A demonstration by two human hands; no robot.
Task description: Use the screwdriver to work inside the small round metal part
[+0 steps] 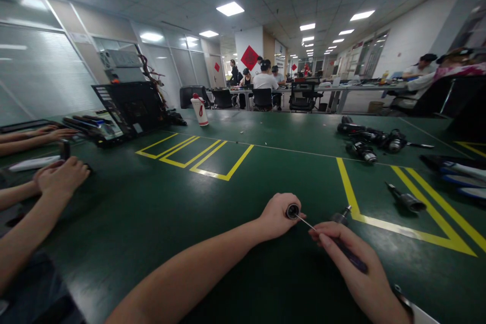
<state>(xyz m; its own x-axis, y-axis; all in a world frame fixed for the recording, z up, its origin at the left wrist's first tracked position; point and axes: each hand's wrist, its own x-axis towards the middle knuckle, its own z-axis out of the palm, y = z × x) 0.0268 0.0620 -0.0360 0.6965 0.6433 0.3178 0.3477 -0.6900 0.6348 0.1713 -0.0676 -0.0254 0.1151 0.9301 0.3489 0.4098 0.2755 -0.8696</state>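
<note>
My left hand [280, 215] is wrapped round a dark cylindrical metal part [292, 211], its round open end turned toward me. In my right hand [347, 248] is a screwdriver [352, 257] with a dark handle, and its thin shaft reaches to the opening of that part. Whether the tip touches anything inside cannot be made out. Just beyond my right fingers lies a small metal piece [342, 215] with a narrow stem, partly hidden by the hand. Farther right, a dark cylindrical part [408, 200] with a pointed end rests on the table inside yellow tape lines.
Several black metal assemblies [374, 139] lie at the back right of the green table [152, 212]. Blue-edged items [465, 179] sit at the right edge. A white cup [200, 110] and a black computer case [132, 109] stand behind. Another person's hands [63, 177] are at the left.
</note>
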